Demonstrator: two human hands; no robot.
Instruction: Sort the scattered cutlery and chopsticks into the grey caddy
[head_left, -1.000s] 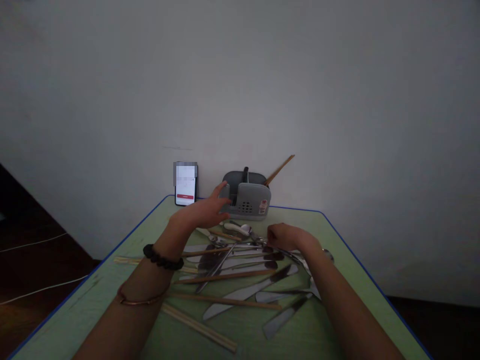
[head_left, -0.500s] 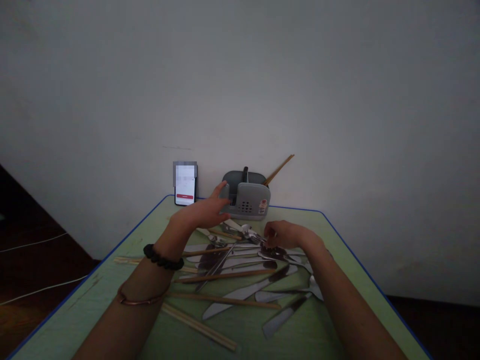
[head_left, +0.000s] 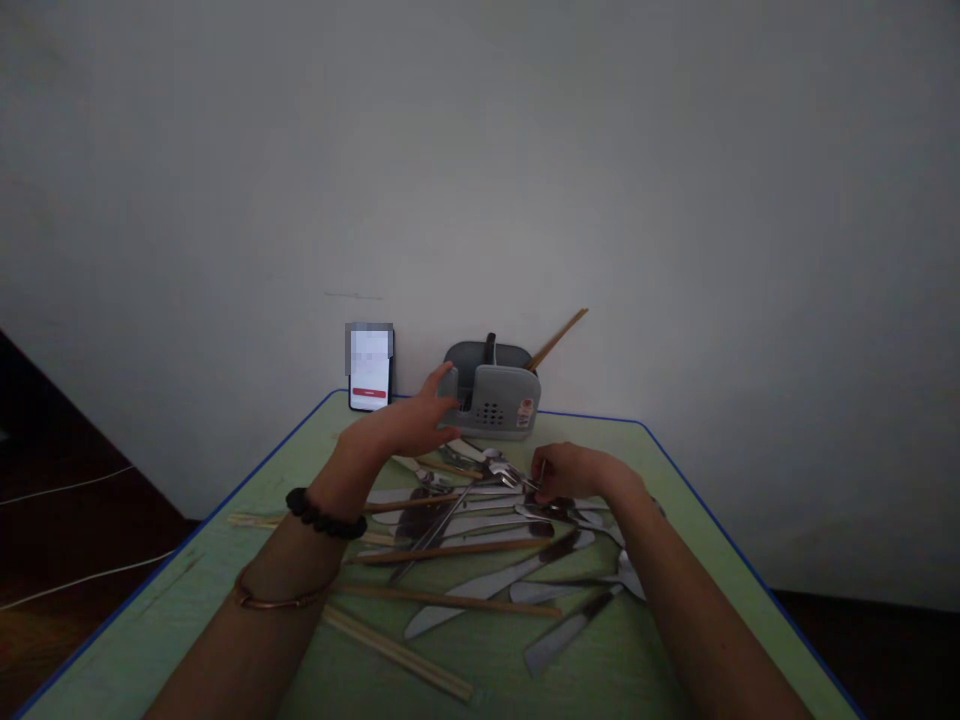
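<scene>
My left hand (head_left: 427, 412) is braced against the left end of a grey cutlery holder (head_left: 508, 390), fingers spread around that end. A pair of wooden chopsticks (head_left: 559, 338) leans out of the holder's right side, and a dark handle (head_left: 491, 348) stands in its middle. My right hand (head_left: 564, 472) is closed in a pinch over the pile, a thin metal piece of cutlery (head_left: 542, 468) between its fingers; its kind is hidden. Beside those fingers lies a fork (head_left: 504, 472). Spoons (head_left: 630, 575) are partly hidden under my right forearm.
Several table knives (head_left: 499, 590) and loose chopsticks (head_left: 450, 601) lie crisscrossed on the green table (head_left: 247, 570) with its blue edge. A lit phone (head_left: 370, 368) leans on the wall at the back left. A paler chopstick pair (head_left: 397, 652) lies near the front.
My right hand has shifted slightly left and its fingers have closed on a thin metal piece. Forks and spoons beside it have moved a little. My left hand stays on the holder.
</scene>
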